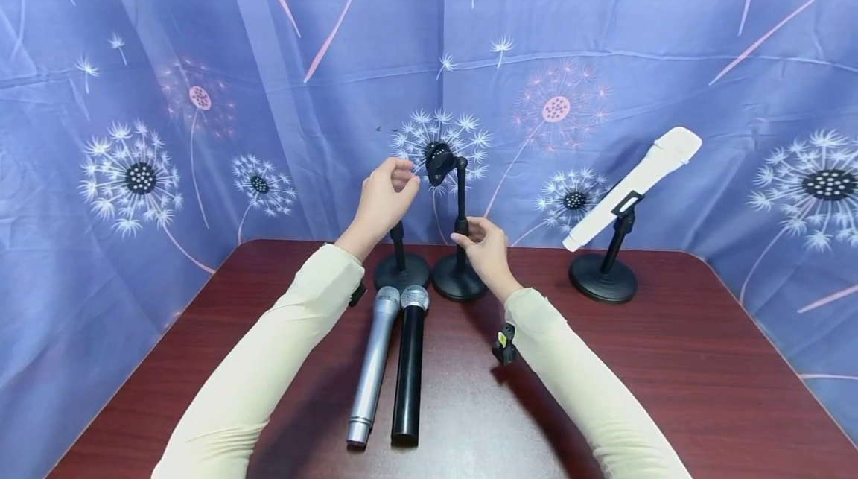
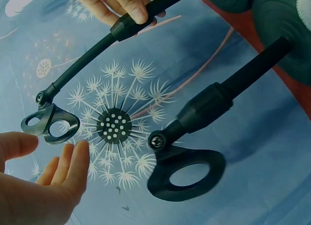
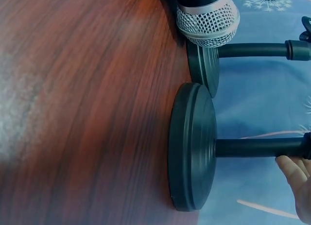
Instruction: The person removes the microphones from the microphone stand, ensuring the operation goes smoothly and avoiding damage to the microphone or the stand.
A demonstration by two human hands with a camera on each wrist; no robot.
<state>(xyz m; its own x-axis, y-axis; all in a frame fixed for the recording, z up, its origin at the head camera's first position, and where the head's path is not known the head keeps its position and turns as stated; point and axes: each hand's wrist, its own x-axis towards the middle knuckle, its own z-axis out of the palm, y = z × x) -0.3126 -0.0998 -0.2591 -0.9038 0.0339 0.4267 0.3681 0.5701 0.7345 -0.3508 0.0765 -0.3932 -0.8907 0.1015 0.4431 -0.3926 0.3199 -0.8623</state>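
Note:
My right hand grips the black collar partway up the pole of a desktop microphone stand. At the top of this stand sits a tilted black microphone clip with nothing in it. My left hand is beside that clip, fingers bent loosely and thumb apart, with a gap between them and the clip in the left wrist view. A second, shorter black stand stands just left of the first, its clip holding nothing; the left hand hides its upper part in the head view.
A silver microphone and a black microphone lie side by side on the dark red wooden table, heads near the stand bases. To the right, a white microphone rests tilted in a third stand. A blue flowered curtain hangs behind.

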